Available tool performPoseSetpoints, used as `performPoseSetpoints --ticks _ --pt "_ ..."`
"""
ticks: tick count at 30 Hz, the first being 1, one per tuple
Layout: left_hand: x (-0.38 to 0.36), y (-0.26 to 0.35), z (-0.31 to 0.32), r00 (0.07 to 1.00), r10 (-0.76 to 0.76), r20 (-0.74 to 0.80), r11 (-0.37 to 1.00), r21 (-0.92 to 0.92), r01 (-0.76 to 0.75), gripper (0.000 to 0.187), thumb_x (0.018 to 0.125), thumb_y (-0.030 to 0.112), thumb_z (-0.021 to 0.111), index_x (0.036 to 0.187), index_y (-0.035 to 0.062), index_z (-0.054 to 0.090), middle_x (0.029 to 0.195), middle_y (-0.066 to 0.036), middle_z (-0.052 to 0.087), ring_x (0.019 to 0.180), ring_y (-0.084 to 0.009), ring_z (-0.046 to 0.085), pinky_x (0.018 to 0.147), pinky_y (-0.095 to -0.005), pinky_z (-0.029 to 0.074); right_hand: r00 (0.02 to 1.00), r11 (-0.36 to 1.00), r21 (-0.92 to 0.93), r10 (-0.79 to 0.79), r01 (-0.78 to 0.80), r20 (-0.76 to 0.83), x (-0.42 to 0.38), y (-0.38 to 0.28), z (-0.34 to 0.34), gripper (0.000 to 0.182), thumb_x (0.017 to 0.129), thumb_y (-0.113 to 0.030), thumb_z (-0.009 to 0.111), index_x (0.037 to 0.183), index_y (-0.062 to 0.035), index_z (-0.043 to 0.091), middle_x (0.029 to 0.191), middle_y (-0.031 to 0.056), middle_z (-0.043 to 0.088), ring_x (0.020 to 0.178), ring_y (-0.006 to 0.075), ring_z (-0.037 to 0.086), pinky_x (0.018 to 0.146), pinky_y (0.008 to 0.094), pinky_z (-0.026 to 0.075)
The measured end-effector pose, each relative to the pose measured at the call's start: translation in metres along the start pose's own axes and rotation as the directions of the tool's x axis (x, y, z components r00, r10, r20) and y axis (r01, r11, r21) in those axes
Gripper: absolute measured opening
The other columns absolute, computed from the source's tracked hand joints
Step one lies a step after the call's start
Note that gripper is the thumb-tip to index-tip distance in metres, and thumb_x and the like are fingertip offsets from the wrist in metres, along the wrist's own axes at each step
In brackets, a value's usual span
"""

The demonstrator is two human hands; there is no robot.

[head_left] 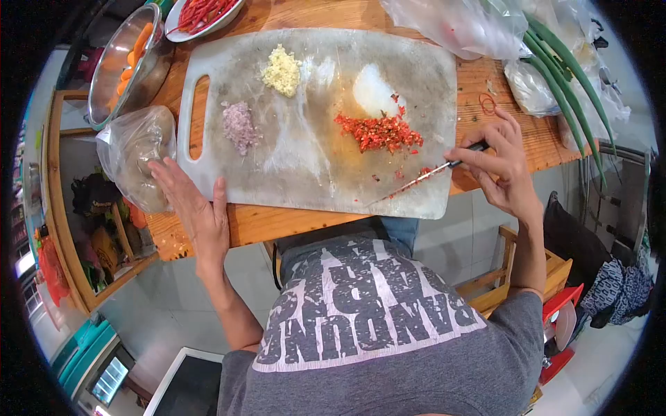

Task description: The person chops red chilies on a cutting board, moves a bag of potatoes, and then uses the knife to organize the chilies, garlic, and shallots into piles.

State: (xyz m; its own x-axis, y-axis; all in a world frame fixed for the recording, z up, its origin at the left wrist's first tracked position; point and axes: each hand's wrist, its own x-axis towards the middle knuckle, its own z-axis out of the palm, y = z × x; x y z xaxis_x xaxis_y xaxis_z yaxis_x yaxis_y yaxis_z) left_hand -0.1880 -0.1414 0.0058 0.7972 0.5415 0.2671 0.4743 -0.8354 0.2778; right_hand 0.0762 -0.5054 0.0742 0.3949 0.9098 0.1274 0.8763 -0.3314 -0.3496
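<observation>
My right hand (501,166) grips a knife (423,177) by its black handle at the right edge of the cutting board (291,187). Bits of red chili cling to the blade, which lies low over the board's near right part. Just beyond it is a heap of chopped red chili (380,133), with a white mound (377,90) touching its far side. On the board's left half sit minced garlic (281,71) and chopped shallot (240,127). My left hand (191,208) is open, fingers stretched out, beside the board's left corner and against a clear plastic bag (142,156).
A metal bowl (149,83) with orange pieces, probably carrots, stands at the far left. Behind the board is a white bowl of red chilies (201,15). Plastic bags (465,24) and green onions (565,76) crowd the right. A red rubber band (488,104) lies on the wooden table (243,223).
</observation>
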Motion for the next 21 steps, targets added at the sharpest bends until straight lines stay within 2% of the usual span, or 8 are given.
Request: performPoseSetpoints --ticks 3,7,12,18,21 --pt "-0.002 -0.001 -0.001 1.000 0.001 -0.012 1.000 0.016 0.000 0.082 0.104 0.040 0.052 0.162 0.0072 0.004 0.168 -0.022 -0.003 0.155 -0.0412 -0.001 0.124 -0.0523 0.007 1.000 1.000 0.001 0.001 -0.001 0.030 -0.001 -0.008 0.003 0.034 0.074 -0.003 0.069 0.104 -0.0169 0.079 0.092 0.0020 0.063 0.095 0.0239 0.058 0.114 0.0549 0.029" --pt "-0.001 0.002 -0.002 0.997 0.031 -0.071 0.999 0.036 -0.028 0.081 0.103 0.037 0.054 0.162 0.0093 0.005 0.168 -0.022 -0.004 0.154 -0.0418 -0.001 0.124 -0.0527 0.007 0.999 1.000 0.014 -0.002 0.003 -0.051 0.017 -0.005 0.015 0.035 0.075 -0.002 0.069 0.106 -0.0168 0.079 0.093 0.0029 0.062 0.094 0.0245 0.058 0.115 0.0553 0.028" --pt "-0.004 0.007 -0.001 0.995 -0.024 -0.094 0.998 0.056 0.029 0.080 0.103 0.036 0.054 0.163 0.0124 0.006 0.167 -0.022 -0.005 0.154 -0.0448 -0.001 0.124 -0.0550 0.007 0.982 0.999 -0.010 -0.044 0.043 -0.184 0.041 0.000 0.026 0.037 0.075 -0.001 0.069 0.108 -0.0164 0.078 0.094 0.0034 0.061 0.094 0.0249 0.057 0.115 0.0557 0.028" --pt "-0.003 0.009 0.000 0.992 -0.040 -0.118 0.995 0.087 0.051 0.078 0.104 0.036 0.052 0.163 0.0141 0.006 0.167 -0.023 -0.008 0.153 -0.0462 -0.004 0.123 -0.0569 0.006 1.000 0.995 0.097 -0.017 0.017 -0.004 0.018 0.009 0.004 0.034 0.075 -0.002 0.070 0.105 -0.0141 0.079 0.091 0.0037 0.061 0.094 0.0251 0.057 0.114 0.0568 0.029" --pt "-0.005 0.009 0.002 0.993 -0.052 -0.108 0.994 0.086 0.062 0.076 0.105 0.035 0.050 0.163 0.0142 0.006 0.167 -0.023 -0.008 0.153 -0.0461 -0.005 0.123 -0.0573 0.005 0.998 0.990 0.129 0.046 -0.052 0.047 0.007 0.011 0.004 0.032 0.075 -0.001 0.070 0.103 -0.0135 0.079 0.090 0.0039 0.061 0.094 0.0253 0.057 0.115 0.0572 0.028"
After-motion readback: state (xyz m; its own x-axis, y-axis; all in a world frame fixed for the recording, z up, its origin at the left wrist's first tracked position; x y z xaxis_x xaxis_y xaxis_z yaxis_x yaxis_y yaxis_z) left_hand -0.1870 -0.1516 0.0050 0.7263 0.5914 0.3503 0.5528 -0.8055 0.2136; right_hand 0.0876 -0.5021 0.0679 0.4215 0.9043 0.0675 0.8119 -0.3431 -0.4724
